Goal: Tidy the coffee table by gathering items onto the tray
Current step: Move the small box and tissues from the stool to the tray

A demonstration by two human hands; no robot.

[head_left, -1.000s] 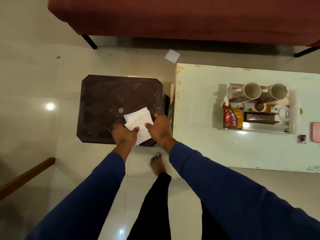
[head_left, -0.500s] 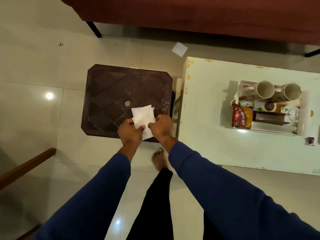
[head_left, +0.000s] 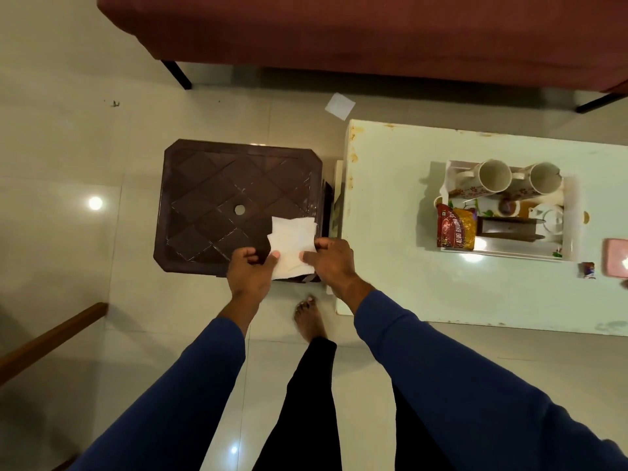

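Two arms in blue sleeves reach forward. The left hand (head_left: 249, 273) pinches the near left edge of a white paper napkin (head_left: 293, 245) between thumb and fingers. The right hand (head_left: 331, 263) pinches the napkin's near right edge the same way. The napkin hangs between the two hands, over the near right corner of a dark brown stool (head_left: 234, 205). A bare foot (head_left: 310, 321) stands on the floor just below the hands.

To the right is the pale coffee table (head_left: 390, 266). The white tray (head_left: 571, 219) sits near the table's middle, well apart from the napkin. In the tray are two mugs (head_left: 494, 176) lying on their sides at the far edge and a red snack packet (head_left: 455, 231) at the left edge. A small wrapped sweet (head_left: 588, 270) and a pink thing (head_left: 616, 258) lie on the table at the right.

Farther off, a white paper square (head_left: 339, 106) lies on the floor, near the red sofa (head_left: 373, 35).
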